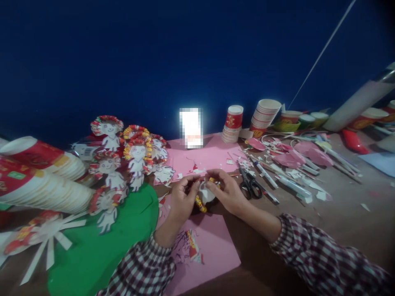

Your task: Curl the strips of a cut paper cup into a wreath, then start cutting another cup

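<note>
Both of my hands are closed on a small cut paper cup [207, 196], with a white round base and curled red-and-yellow strips around it. My left hand [185, 197] grips its left side with thumb and fingers. On its right side, my right hand [227, 191] pinches the edge near the top. The fingertips partly cover the piece. Below it lies a sheet of pink paper [212, 242] with paper scraps [189, 246] on it. Black scissors [250, 187] rest just right of my right hand.
Finished-looking paper dolls with curled cup rims [137, 158] stand at left, by a green sheet [123, 238]. Stacked paper cups [46, 193] lie far left; more cup stacks [233, 123] stand at the back. Markers [266, 174] and pink scraps [288, 158] litter the right. A blue wall [154, 61] rises behind.
</note>
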A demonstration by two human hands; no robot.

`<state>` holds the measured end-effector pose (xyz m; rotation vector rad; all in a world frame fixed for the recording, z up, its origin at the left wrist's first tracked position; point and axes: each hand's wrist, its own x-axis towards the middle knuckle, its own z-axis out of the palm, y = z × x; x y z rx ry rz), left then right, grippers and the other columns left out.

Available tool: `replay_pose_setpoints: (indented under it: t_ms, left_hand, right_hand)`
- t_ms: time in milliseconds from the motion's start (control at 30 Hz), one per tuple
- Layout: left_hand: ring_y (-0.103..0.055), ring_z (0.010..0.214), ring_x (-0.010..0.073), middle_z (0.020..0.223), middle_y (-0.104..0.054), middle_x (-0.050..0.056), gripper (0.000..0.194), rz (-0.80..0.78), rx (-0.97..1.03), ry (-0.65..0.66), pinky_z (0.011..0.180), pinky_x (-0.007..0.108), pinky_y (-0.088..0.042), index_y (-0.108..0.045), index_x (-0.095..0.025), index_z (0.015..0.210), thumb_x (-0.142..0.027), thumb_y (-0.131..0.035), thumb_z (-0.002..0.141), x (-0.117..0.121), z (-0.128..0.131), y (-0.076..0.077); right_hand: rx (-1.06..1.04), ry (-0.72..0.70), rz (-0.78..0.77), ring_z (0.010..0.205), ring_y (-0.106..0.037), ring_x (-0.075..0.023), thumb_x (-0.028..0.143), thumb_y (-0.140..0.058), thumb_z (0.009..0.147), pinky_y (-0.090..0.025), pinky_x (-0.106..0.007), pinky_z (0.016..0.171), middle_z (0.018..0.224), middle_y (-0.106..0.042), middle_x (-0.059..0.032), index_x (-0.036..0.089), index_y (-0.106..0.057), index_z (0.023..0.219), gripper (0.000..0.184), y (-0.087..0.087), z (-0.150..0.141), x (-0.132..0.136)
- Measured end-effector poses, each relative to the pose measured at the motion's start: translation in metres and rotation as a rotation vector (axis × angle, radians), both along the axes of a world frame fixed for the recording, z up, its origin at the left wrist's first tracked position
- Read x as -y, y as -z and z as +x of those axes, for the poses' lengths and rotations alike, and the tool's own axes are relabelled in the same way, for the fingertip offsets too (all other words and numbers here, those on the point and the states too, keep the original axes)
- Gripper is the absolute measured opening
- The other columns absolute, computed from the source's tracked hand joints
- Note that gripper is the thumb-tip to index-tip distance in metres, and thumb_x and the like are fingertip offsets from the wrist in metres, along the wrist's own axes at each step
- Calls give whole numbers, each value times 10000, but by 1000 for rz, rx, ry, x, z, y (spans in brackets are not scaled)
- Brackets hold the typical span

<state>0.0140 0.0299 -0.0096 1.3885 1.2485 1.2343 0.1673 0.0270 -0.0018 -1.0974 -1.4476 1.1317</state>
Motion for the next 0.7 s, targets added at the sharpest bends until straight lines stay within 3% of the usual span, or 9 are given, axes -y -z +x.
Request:
replay_pose_setpoints:
  t_ms: [133,400,567,700]
  left_hand:
    - [-646,892,182,951,-688,67,215,-24,89,-47,818,319,-510,-641,-179,957,-307,-612,787,-1,-1,0]
    - [-647,829,169,886,-691,59,215,-130,112,-39,749,291,-518,-654,-164,919,-308,-637,759,1,2,-7]
    - [-652,801,148,894,-690,39,283,-283,405,21,733,280,-515,-620,-177,988,-280,-673,729,1,3,-6]
    - [-657,740,146,845,-694,33,298,-401,605,87,683,269,-517,-612,-170,965,-254,-704,694,2,7,-14]
  right_hand:
    - [-14,-46,-60,915,-586,-174,277,-649,754,-481,-314,805,1006,-615,-54,195,-476,1143,433,2,-1,1]
    - [95,-33,2,838,-576,-157,154,-578,752,-471,-293,760,914,-609,-13,207,-481,1157,420,-1,1,3]
    - [83,-28,5,771,-566,-143,162,-567,762,-466,-273,703,914,-609,-15,206,-481,1163,412,0,1,2]
    - [47,-42,6,783,-572,-143,170,-559,778,-466,-272,712,945,-606,-18,221,-470,1184,419,4,1,2]
